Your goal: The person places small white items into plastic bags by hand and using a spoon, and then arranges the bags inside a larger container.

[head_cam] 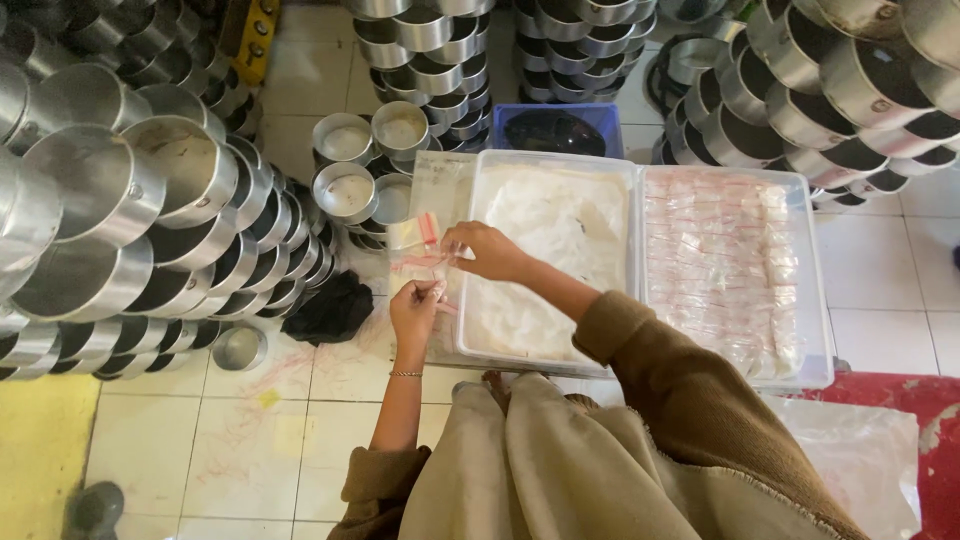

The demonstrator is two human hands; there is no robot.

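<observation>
Fingers of both hands pinch a small clear bag (428, 262) above white floor tiles (250, 440), stacked metal pots (150, 200) crowding around.

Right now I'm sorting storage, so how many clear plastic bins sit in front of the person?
2: the left bin holds white material, under the right hand; the right bin, touching it, holds small bags. Others may be hidden.

Both arms reach forward, left hand (415, 308) and right hand (483, 250) close together, fingers pinched

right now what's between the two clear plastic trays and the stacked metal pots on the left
In the head view, both hands, left and right, holding a small clear red-edged bag, with a black cloth on the floor.
</observation>
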